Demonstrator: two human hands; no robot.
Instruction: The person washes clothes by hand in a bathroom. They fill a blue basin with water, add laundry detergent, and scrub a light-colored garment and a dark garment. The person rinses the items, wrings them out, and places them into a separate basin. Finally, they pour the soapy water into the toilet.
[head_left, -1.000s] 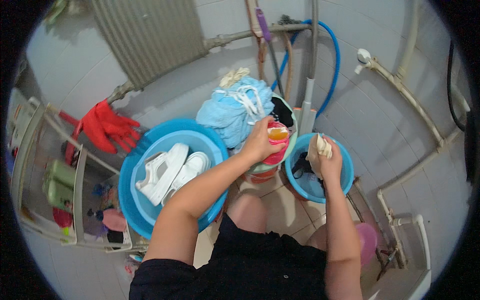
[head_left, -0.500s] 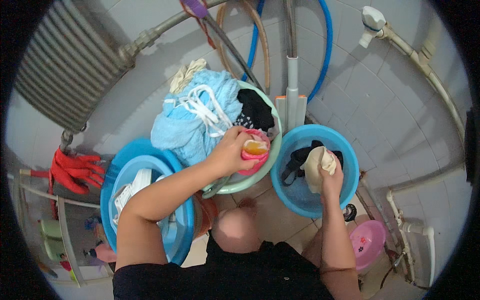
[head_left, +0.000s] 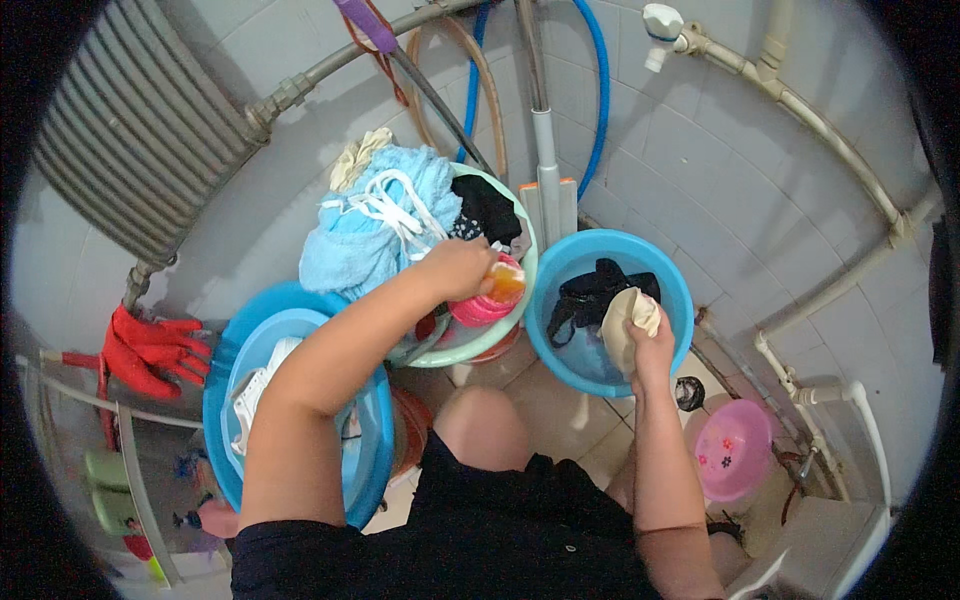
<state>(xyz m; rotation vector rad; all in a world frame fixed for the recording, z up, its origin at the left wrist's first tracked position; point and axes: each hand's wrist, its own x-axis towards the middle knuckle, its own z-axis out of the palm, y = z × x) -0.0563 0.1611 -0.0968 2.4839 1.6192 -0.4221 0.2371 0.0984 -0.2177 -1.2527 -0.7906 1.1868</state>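
Note:
My left hand [head_left: 462, 268] is closed on a pink soap dish [head_left: 476, 310], tilted so its opening faces right. An orange bar of soap [head_left: 507, 286] shows in that opening. Below the dish is the right side of a pale green basin [head_left: 532, 240], heaped with a light blue towel [head_left: 350, 255], white straps [head_left: 400, 215] and black clothing [head_left: 490, 205]. My right hand [head_left: 655, 350] grips a cream piece of cloth [head_left: 619, 328], bunched at its top, above the right part of a blue basin [head_left: 545, 345]. Dark wet clothing [head_left: 590, 300] lies in water there.
Nested blue basins [head_left: 375, 470] at left hold white shoes [head_left: 250, 400], partly covered by my left arm. Red gloves [head_left: 150, 350] hang beside a shelf. A pink basin [head_left: 735, 450] stands at right, near wall pipes [head_left: 830, 120]. A mop [head_left: 548, 190] leans behind the basins.
My left hand has tipped the soap dish, turning its opening rightward. My right hand still holds the cream cloth over the blue basin. The view has shifted slightly.

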